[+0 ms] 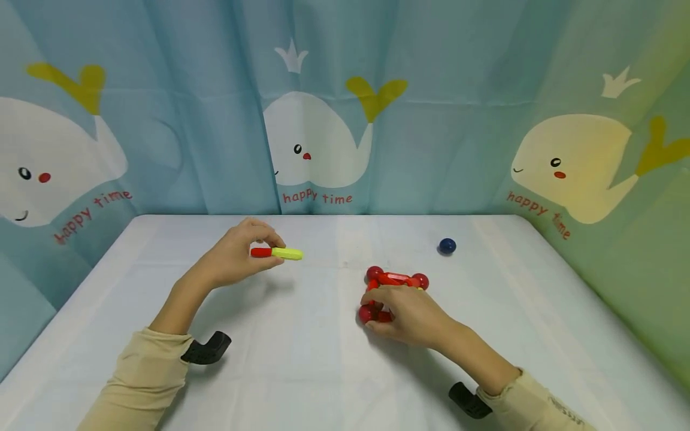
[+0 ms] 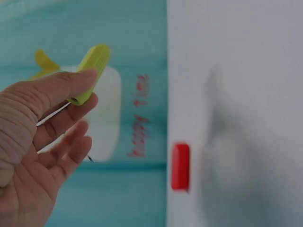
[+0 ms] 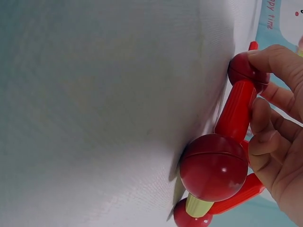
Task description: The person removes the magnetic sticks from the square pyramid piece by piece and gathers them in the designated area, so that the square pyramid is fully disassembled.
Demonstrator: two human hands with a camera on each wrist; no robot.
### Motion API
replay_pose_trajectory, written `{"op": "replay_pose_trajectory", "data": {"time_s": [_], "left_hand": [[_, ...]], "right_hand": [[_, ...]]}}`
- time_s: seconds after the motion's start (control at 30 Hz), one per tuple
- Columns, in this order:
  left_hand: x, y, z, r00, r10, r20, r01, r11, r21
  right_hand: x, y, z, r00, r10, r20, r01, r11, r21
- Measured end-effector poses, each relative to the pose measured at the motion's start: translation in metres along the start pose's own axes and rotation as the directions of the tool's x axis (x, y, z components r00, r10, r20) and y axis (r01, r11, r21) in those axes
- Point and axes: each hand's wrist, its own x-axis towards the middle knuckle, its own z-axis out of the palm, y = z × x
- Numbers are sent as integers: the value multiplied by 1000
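Observation:
My left hand (image 1: 237, 252) holds a yellow-green rod (image 1: 288, 254) above the table, pinched between thumb and fingertips. A red rod (image 2: 180, 167) lies on the table beyond that hand; in the head view it overlaps the yellow-green one. My right hand (image 1: 412, 314) pinches a dark red ball (image 3: 247, 68) at a corner of a flat frame of red rods (image 1: 396, 278) and balls, which lies on the table. The right wrist view shows a nearer ball (image 3: 214, 166) with a pale yellow rod (image 3: 198, 206) between it and another ball. In the head view my hand hides part of the frame.
A dark blue ball (image 1: 447, 246) sits at the back right of the white table (image 1: 323, 371). Behind the table hangs a blue curtain (image 1: 458, 149) printed with whales. Black curved pieces (image 1: 207, 348) stick out near both wrists.

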Motion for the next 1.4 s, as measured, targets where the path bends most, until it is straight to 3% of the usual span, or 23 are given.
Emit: {"op": "replay_pose_trajectory", "data": {"time_s": [0.3,0.47,0.63,0.83,1.4], "left_hand": [[-7,-35,-8,1000,-26,10,26,999,40],[-7,-49,-10,998,-35,59,32,998,59],[-6,-62,-4,989,-83,120,78,996,45],[-4,-65,1,980,-138,146,133,990,44],[0,-69,5,972,-188,141,183,982,50]], "right_hand": [[0,1,-1,1000,0,8,0,1000,18],[0,1,1,1000,-7,4,7,1000,10],[-1,1,2,1000,-13,0,13,1000,5],[0,0,2,1000,-6,7,6,1000,-3],[1,1,-1,1000,7,26,-7,1000,16]]}}
